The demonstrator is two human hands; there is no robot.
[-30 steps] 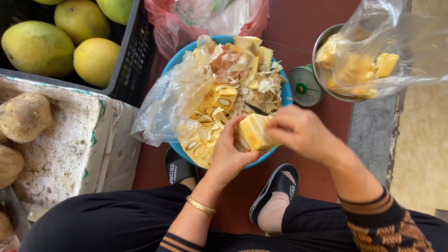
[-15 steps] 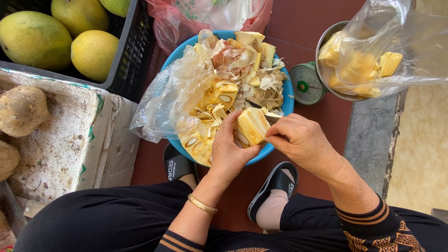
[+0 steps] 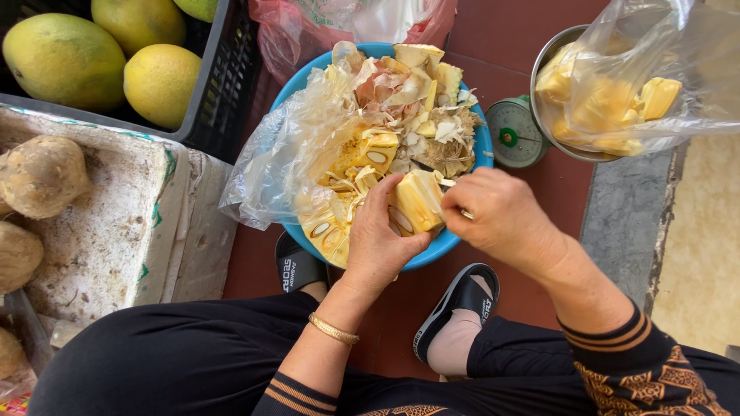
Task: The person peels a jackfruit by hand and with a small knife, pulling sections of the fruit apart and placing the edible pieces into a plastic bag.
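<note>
Over a blue basin (image 3: pixel 302 83) my left hand (image 3: pixel 381 240) grips a yellow jackfruit chunk (image 3: pixel 416 199) from below and the left. My right hand (image 3: pixel 501 217) is closed in a fist against the chunk's right edge, thumb and fingers pinching there. A small glint of metal shows under its fingers; what it is cannot be told. The basin holds jackfruit pods, pale fibres and rind scraps (image 3: pixel 408 115), partly lying on a crumpled clear plastic bag (image 3: pixel 266 166).
At the right, a metal bowl (image 3: pixel 546 65) holds a clear bag of yellow pods (image 3: pixel 617 96), beside a small green scale (image 3: pixel 515 132). A black crate (image 3: pixel 225 85) of yellow-green fruits (image 3: pixel 65 58) and a white foam box (image 3: pixel 116 219) with brown round fruits (image 3: pixel 42 173) stand left. A red bag (image 3: pixel 281 35) lies behind the basin.
My right hand slid off the top of the chunk to its right edge, so more of the yellow flesh shows. My left hand kept its grip and turned the chunk slightly.
</note>
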